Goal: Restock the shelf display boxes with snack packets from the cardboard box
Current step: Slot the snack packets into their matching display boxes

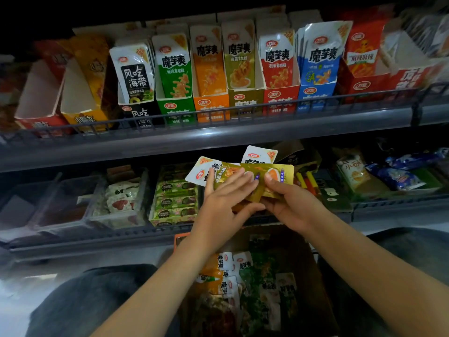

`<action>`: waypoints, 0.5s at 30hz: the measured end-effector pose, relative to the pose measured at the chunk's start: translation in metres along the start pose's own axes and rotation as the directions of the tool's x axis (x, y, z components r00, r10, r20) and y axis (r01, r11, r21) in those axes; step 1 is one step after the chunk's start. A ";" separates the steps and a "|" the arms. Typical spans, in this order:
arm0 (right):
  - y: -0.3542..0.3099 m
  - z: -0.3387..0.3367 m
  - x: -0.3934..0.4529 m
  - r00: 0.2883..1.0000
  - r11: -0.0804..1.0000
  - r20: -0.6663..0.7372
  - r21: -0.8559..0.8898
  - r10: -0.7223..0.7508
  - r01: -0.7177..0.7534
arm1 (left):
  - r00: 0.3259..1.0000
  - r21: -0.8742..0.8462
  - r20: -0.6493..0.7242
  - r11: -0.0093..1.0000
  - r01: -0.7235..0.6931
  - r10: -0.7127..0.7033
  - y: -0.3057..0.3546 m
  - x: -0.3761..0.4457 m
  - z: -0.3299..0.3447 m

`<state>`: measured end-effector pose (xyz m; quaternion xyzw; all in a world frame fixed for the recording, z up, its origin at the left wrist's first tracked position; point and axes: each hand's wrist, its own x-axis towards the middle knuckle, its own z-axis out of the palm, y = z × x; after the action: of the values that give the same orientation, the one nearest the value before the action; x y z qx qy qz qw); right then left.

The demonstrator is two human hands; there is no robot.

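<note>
Both hands hold a fanned bunch of gold-olive snack packets (pixel 252 173) in front of the lower shelf. My left hand (pixel 226 203) lies over the packets with straight fingers and its thumb underneath. My right hand (pixel 289 203) pinches the packets' right side with thumb on top. On the upper shelf stands a row of display boxes; the gold-olive display box (pixel 245 98) in the middle carries the same print. Below my arms sits the open cardboard box (pixel 318 276) with several mixed packets (pixel 233 271) inside.
A dark wire rail (pixel 218 113) runs along the upper shelf front. Neighbouring display boxes are orange (pixel 211 103), red (pixel 280 98), blue (pixel 315 93), green (pixel 176 108). Two nearly bare boxes (pixel 60 93) stand at left. The lower shelf holds green packs (pixel 175 198) and clear bins (pixel 73 200).
</note>
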<state>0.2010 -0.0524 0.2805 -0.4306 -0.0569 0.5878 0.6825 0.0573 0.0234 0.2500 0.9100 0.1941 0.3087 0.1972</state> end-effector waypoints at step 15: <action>0.011 0.002 0.003 0.994 0.994 -0.085 -0.089 -0.070 0.062 | 0.470 -0.822 0.420 -0.106 0.559 -0.777 0.007 0.017 -0.024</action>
<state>0.1923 -0.0492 0.2729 -0.4832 -0.0663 0.5423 0.6841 0.0564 0.0312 0.2791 0.3652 0.4392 0.3011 0.7636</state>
